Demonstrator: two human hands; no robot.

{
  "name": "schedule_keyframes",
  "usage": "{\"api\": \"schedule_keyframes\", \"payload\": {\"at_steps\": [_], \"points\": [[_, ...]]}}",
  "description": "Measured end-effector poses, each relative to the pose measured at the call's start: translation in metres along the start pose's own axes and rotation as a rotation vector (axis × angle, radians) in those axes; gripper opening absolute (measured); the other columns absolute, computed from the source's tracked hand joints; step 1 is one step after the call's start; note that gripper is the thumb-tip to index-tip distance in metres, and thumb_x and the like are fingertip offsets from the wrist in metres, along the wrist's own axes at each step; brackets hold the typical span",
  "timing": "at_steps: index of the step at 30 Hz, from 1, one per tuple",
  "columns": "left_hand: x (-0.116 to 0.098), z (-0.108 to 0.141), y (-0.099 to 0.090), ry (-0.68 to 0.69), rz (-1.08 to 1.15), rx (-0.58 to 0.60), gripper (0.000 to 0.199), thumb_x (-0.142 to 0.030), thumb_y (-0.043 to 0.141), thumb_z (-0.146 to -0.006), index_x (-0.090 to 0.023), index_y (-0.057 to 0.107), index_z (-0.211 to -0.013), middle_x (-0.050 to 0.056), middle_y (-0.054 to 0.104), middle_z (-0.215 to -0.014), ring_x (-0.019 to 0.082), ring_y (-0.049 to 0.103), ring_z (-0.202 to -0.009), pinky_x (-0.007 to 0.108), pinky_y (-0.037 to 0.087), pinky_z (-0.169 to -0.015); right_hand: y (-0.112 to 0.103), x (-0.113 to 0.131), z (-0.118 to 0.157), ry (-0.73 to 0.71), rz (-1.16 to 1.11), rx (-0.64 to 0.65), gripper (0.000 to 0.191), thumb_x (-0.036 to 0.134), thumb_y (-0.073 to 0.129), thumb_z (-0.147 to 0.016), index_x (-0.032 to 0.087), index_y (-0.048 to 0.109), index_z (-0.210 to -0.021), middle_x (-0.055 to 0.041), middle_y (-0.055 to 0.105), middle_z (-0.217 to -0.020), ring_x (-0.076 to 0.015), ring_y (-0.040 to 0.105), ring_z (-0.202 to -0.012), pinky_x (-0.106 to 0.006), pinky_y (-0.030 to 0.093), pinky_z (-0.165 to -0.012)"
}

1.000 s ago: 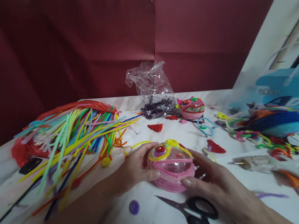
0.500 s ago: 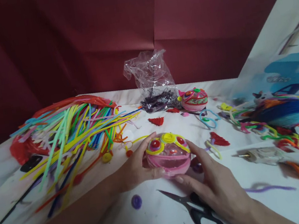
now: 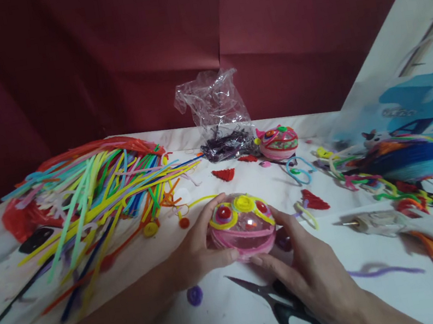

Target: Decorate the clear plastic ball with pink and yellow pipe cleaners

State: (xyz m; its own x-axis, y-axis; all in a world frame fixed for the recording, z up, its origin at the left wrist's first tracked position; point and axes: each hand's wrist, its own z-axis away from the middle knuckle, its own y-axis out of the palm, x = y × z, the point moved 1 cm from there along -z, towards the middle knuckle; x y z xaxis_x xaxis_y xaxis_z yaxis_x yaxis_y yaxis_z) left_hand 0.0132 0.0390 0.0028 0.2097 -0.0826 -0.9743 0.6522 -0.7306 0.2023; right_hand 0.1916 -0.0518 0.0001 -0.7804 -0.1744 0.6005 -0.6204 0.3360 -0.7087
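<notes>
A clear plastic ball point(image 3: 250, 242) trimmed with pink and yellow pipe cleaners, with two red eye-like discs and a yellow coil on top, sits between both my hands. My left hand point(image 3: 204, 250) is wrapped around its left side, thumb along the lower front. My right hand point(image 3: 306, 263) closes on the right side, thumb near the bottom. Black-handled scissors point(image 3: 276, 298) lie open beneath my right hand, partly covered by it. A purple coil point(image 3: 194, 296) rests on the table just below my left hand.
Loose pipe cleaners point(image 3: 100, 187) spread from a red bag at left. Behind stand a clear bag point(image 3: 218, 112) and a second decorated ball point(image 3: 280, 143). Red triangular pieces point(image 3: 314, 199) lie around. At right are a glue gun point(image 3: 380, 224) and blue yarn point(image 3: 408, 163).
The whole scene has shifted slightly left in view. Both hands keep their hold on the ball, which looks almost unchanged in pose.
</notes>
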Motion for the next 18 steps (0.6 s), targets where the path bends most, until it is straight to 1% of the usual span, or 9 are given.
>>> {"api": "schedule_keyframes", "payload": {"at_steps": [2, 4, 8, 10, 12, 15, 16, 17, 18], "points": [[0.001, 0.001, 0.0, 0.004, -0.022, -0.015, 0.087, -0.014, 0.078, -0.065, -0.026, 0.032, -0.138, 0.01, 0.037, -0.146, 0.031, 0.04, -0.131, 0.045, 0.031, -0.11, -0.003, 0.001, -0.001, 0.012, -0.034, 0.035, 0.063, 0.054, 0.054, -0.081, 0.016, 0.038, -0.129, -0.0118, 0.07, -0.099, -0.0246, 0.067, -0.081, -0.039, 0.056, -0.067], [0.003, 0.002, -0.001, 0.001, -0.011, -0.012, 0.089, -0.015, 0.079, -0.064, -0.027, 0.032, -0.139, 0.01, 0.038, -0.146, 0.032, 0.04, -0.131, 0.046, 0.031, -0.11, -0.008, 0.002, -0.002, 0.042, -0.104, 0.073, 0.056, 0.053, 0.05, -0.084, 0.019, 0.04, -0.128, -0.0091, 0.07, -0.093, -0.0223, 0.066, -0.076, -0.036, 0.055, -0.063], [0.012, 0.004, -0.005, 0.015, 0.022, 0.004, 0.1, -0.016, 0.08, -0.064, -0.031, 0.023, -0.144, 0.011, 0.038, -0.146, 0.035, 0.041, -0.13, 0.051, 0.033, -0.108, -0.013, 0.005, -0.002, 0.108, -0.238, 0.112, 0.043, 0.049, 0.044, -0.089, 0.022, 0.045, -0.122, -0.0082, 0.069, -0.095, -0.0178, 0.065, -0.068, -0.028, 0.05, -0.051], [0.018, 0.002, -0.011, 0.044, -0.01, 0.009, 0.099, -0.02, 0.08, -0.064, -0.03, 0.024, -0.145, 0.012, 0.038, -0.146, 0.036, 0.039, -0.131, 0.05, 0.033, -0.107, -0.015, 0.006, -0.002, 0.089, -0.251, 0.124, 0.044, 0.047, 0.046, -0.088, 0.021, 0.046, -0.124, -0.0082, 0.069, -0.096, -0.0175, 0.065, -0.07, -0.026, 0.05, -0.051], [0.024, -0.002, -0.018, 0.105, -0.066, -0.004, 0.094, -0.026, 0.08, -0.065, -0.027, 0.029, -0.143, 0.012, 0.039, -0.145, 0.037, 0.038, -0.132, 0.049, 0.035, -0.106, -0.019, 0.006, -0.003, 0.058, -0.248, 0.155, 0.048, 0.046, 0.047, -0.088, 0.02, 0.047, -0.128, -0.0076, 0.071, -0.092, -0.0181, 0.066, -0.072, -0.026, 0.051, -0.052], [0.031, -0.008, -0.026, 0.188, -0.182, -0.034, 0.078, -0.033, 0.076, -0.071, -0.026, 0.038, -0.138, 0.012, 0.044, -0.142, 0.037, 0.041, -0.129, 0.045, 0.039, -0.104, -0.039, -0.002, -0.011, 0.078, -0.241, 0.191, 0.056, 0.05, 0.048, -0.085, 0.017, 0.049, -0.131, -0.0097, 0.072, -0.093, -0.0208, 0.068, -0.076, -0.027, 0.053, -0.054], [0.031, -0.01, -0.027, 0.199, -0.208, -0.03, 0.073, -0.033, 0.074, -0.073, -0.027, 0.039, -0.137, 0.011, 0.046, -0.141, 0.036, 0.043, -0.128, 0.043, 0.04, -0.103, -0.051, -0.006, -0.016, 0.112, -0.205, 0.173, 0.058, 0.052, 0.048, -0.084, 0.015, 0.051, -0.13, -0.0109, 0.072, -0.096, -0.0215, 0.068, -0.078, -0.027, 0.054, -0.055], [0.031, -0.011, -0.028, 0.201, -0.227, -0.02, 0.07, -0.033, 0.072, -0.075, -0.028, 0.039, -0.137, 0.01, 0.047, -0.14, 0.034, 0.044, -0.127, 0.042, 0.041, -0.103, -0.063, -0.011, -0.021, 0.14, -0.164, 0.141, 0.06, 0.053, 0.045, -0.084, 0.013, 0.051, -0.129, -0.0123, 0.072, -0.097, -0.0225, 0.069, -0.082, -0.029, 0.055, -0.06], [0.03, -0.011, -0.028, 0.199, -0.237, -0.009, 0.067, -0.032, 0.07, -0.077, -0.028, 0.039, -0.136, 0.01, 0.048, -0.139, 0.033, 0.045, -0.127, 0.04, 0.042, -0.102, -0.075, -0.017, -0.027, 0.153, -0.069, 0.078, 0.059, 0.055, 0.041, -0.085, 0.012, 0.056, -0.121, -0.0118, 0.073, -0.092, -0.0212, 0.069, -0.077, -0.029, 0.055, -0.062]]}}
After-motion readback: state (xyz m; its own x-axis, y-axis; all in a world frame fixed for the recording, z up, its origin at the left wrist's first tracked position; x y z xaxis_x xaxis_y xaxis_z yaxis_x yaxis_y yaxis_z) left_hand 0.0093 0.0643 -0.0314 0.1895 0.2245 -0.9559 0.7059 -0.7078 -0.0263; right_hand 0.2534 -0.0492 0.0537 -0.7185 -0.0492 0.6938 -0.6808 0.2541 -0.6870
